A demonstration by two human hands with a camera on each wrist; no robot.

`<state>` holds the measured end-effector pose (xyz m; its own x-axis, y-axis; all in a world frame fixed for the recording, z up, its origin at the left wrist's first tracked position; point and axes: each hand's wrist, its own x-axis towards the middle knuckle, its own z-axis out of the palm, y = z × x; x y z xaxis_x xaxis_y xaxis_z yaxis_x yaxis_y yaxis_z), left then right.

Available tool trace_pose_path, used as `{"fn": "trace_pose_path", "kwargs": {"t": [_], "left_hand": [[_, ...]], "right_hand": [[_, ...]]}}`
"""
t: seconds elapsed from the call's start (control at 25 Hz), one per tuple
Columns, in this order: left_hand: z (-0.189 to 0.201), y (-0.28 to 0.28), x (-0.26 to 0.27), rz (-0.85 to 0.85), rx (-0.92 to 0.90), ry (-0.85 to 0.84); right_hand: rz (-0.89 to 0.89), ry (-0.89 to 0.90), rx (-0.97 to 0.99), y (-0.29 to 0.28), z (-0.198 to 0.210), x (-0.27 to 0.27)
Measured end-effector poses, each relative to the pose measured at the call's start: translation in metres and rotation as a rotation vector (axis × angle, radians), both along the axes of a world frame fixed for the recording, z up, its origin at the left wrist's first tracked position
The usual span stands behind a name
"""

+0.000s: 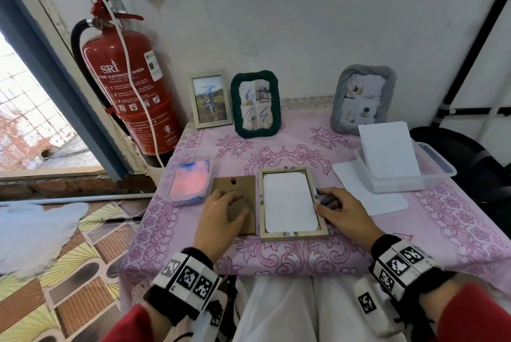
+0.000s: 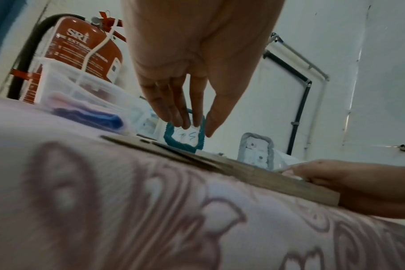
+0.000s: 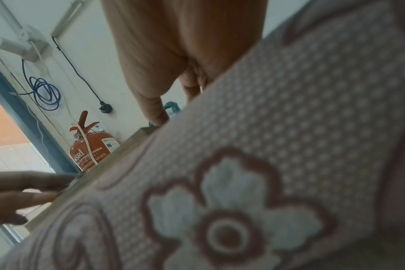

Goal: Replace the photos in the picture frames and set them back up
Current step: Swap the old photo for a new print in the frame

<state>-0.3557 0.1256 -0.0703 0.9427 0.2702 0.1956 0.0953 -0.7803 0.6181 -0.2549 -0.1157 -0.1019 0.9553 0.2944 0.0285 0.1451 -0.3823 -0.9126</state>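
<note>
A pink cloth printed with purple flowers and scrolls covers the tabletop, which stands against a white wall with a red fire extinguisher by its far left corner, beside a blue-framed opening. Near the front edge lies a pale wooden picture frame, face down, with a white round-cornered photo sheet lying inside it. Touching its left side lies the brown fibreboard backing board. The left hand hangs over that board with its fingers straight and close together, tips just above the board and holding nothing. The right hand rests at the frame's right rail, fingers loosely bent, thumb on the sheet's edge; whether it pinches anything I cannot tell. Along the far edge stand three frames: a slim pale one, a dark green braided one and a grey ruched one. A clear plastic tub at the right edge holds white sheets; another tub at the left edge holds pink and blue cloth.
</note>
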Motion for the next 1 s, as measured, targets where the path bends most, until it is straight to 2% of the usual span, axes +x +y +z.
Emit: {"fn": "trace_pose_path", "kwargs": {"t": [0.12, 0.32, 0.44, 0.6, 0.76, 0.92, 1.0], "left_hand": [[0.01, -0.011, 0.034, -0.063, 0.059, 0.047], [0.016, -0.017, 0.084, -0.127, 0.277, 0.326], [0.007, -0.02, 0.092, -0.127, 0.343, 0.426], [-0.005, -0.022, 0.096, -0.112, 0.385, 0.465], [-0.006, -0.026, 0.098, -0.074, 0.284, 0.485], [0.001, -0.024, 0.1, -0.032, 0.156, 0.418], [0.005, -0.022, 0.098, -0.061, 0.064, 0.328]], "right_hand": [[-0.015, -0.008, 0.004, 0.001, -0.004, 0.002], [-0.042, -0.036, 0.027, 0.001, -0.009, 0.003], [-0.044, -0.037, 0.038, 0.001, -0.011, 0.002], [-0.039, -0.06, 0.04, 0.002, -0.013, 0.001], [-0.036, -0.064, 0.032, 0.001, -0.012, 0.0], [-0.039, -0.071, 0.028, 0.001, -0.012, -0.001], [-0.038, -0.07, 0.033, 0.001, -0.011, -0.001]]}}
